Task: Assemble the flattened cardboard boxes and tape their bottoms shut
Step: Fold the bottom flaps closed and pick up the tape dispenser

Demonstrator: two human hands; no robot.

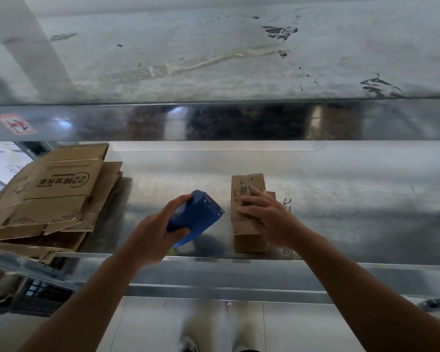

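- Gripping a blue tape dispenser (195, 216), left hand (153, 235) has fingers curled round it.
- Right hand (267, 214) presses spread fingers on small box (247, 237).
- Flattened boxes (54, 196) lie far left.

Small box (248, 185): brown, printed, assembled, lying lengthwise, centre-right of frame, right hand (267, 214) flat on top.
Flattened boxes (48, 199): brown, printed, ragged edges, stacked at left.
Tape dispenser (196, 214): blue, toothed blade uppermost, gripped by left hand (150, 240), centre.

1 assembled box (248, 214), 1 blue tape dispenser (196, 217), 1 red sticker (15, 123). 2 hands: left hand (150, 235), right hand (267, 214). 1 stack of flattened boxes (59, 189), several sheets, exact count not readable.
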